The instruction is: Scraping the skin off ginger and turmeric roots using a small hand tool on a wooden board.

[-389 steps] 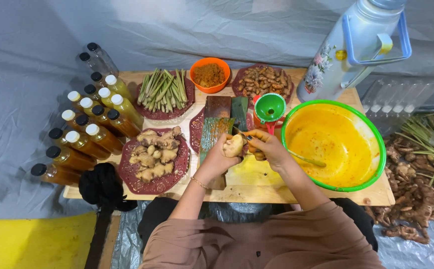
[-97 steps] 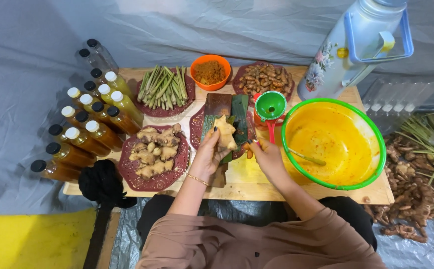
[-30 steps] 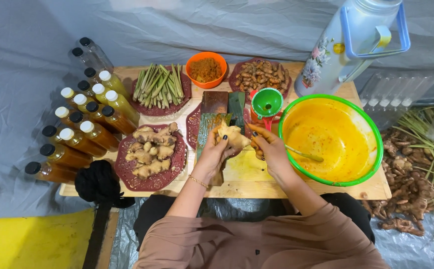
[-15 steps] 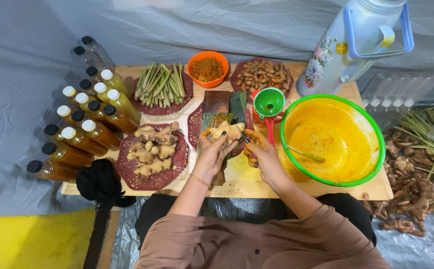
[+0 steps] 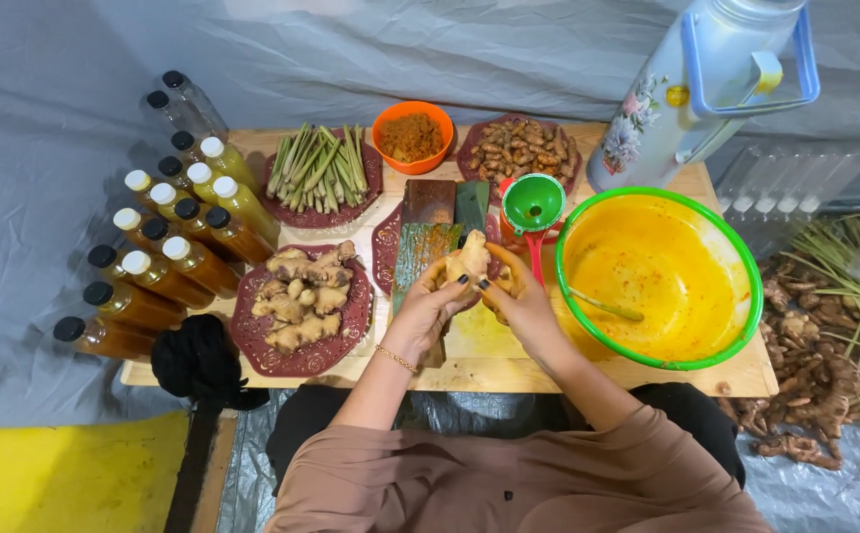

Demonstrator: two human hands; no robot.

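Fingers of left hand (image 5: 428,314) and right hand (image 5: 516,301) grip ginger piece (image 5: 470,261) above grater (image 5: 420,259).

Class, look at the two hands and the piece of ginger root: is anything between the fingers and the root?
Nothing visible. The left hand and right hand both already hold the ginger root directly, above the grater, with no other thing between fingers and root.

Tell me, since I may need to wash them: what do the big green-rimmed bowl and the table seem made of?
The green-rimmed bowl looks like glossy plastic, going by its bright colour and sheen. The table looks like bare pale wood: grain shows at its edge.
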